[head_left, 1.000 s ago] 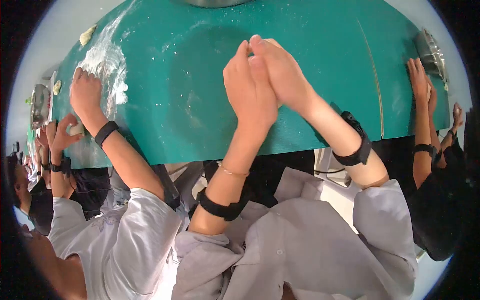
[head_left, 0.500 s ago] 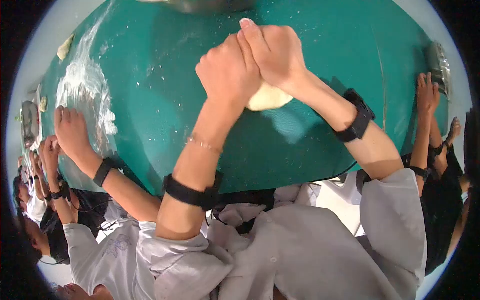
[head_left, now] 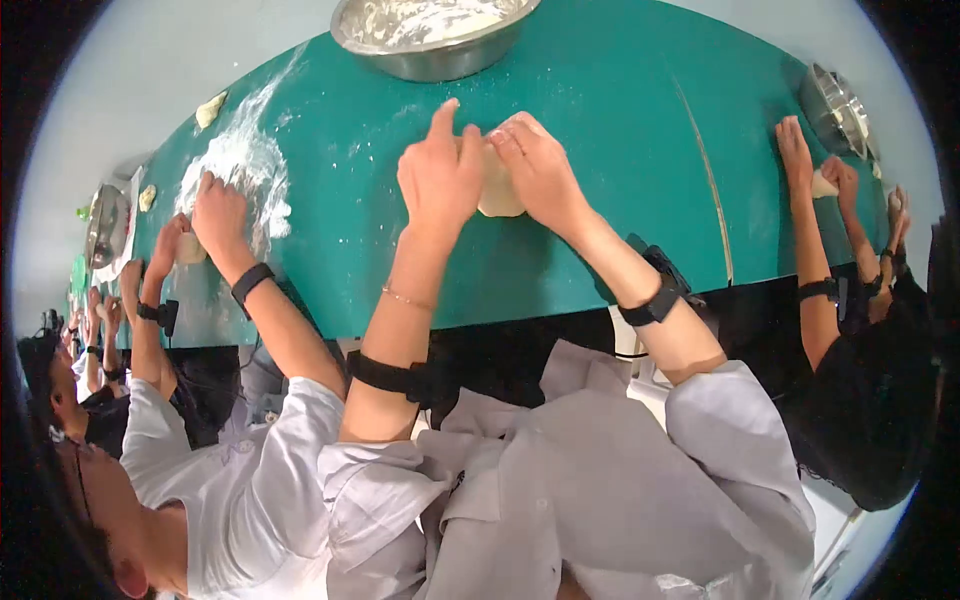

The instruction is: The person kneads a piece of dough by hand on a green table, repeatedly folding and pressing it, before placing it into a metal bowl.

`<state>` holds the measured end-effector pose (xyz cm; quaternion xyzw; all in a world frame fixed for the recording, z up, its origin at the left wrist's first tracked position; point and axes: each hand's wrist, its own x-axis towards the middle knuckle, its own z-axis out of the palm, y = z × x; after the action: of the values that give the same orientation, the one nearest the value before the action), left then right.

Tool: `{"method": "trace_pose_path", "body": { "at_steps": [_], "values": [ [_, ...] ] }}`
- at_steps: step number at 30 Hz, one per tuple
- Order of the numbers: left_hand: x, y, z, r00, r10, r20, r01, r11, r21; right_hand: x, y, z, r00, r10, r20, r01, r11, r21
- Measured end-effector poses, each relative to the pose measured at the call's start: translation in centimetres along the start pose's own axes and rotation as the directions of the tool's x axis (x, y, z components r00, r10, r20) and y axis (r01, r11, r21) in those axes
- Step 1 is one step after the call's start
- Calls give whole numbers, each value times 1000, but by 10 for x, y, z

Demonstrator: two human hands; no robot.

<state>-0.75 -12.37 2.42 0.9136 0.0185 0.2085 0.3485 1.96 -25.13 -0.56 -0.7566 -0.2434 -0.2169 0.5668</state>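
A pale lump of dough [head_left: 499, 192] stands on the green table between my two hands. My left hand [head_left: 438, 183] is against its left side, the index finger raised and the other fingers curled. On the right side, the fingers of my right hand [head_left: 543, 172] bend over the dough's upper part and grip it. The dough's far side is partly hidden by my fingers.
Ahead stands a metal bowl [head_left: 435, 50] with floury residue inside. White flour [head_left: 240, 170] is spread on the table at left, near a co-worker's hand [head_left: 218, 212]. Another metal bowl [head_left: 838, 110] is at the far right, beside a co-worker's hands working dough.
My hands, stacked and pressing on the dough before, have come apart to its two sides. The view has tilted, so the bowl ahead shows more fully.
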Motion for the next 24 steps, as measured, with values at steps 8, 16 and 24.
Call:
{"method": "trace_pose_path", "body": {
  "at_steps": [8,16,24],
  "values": [
    [-42,7,27,956,-292,-19,257,871,-419,-14,-10,-4,987,144,-71,-152,982,-117],
    [-44,-12,39,972,-227,-65,206,950,-234,-4,-5,-5,938,200,282,-113,949,-295],
    [42,-60,58,996,-83,-30,86,984,157,62,61,36,920,198,339,-38,904,-425]
  ]
}}
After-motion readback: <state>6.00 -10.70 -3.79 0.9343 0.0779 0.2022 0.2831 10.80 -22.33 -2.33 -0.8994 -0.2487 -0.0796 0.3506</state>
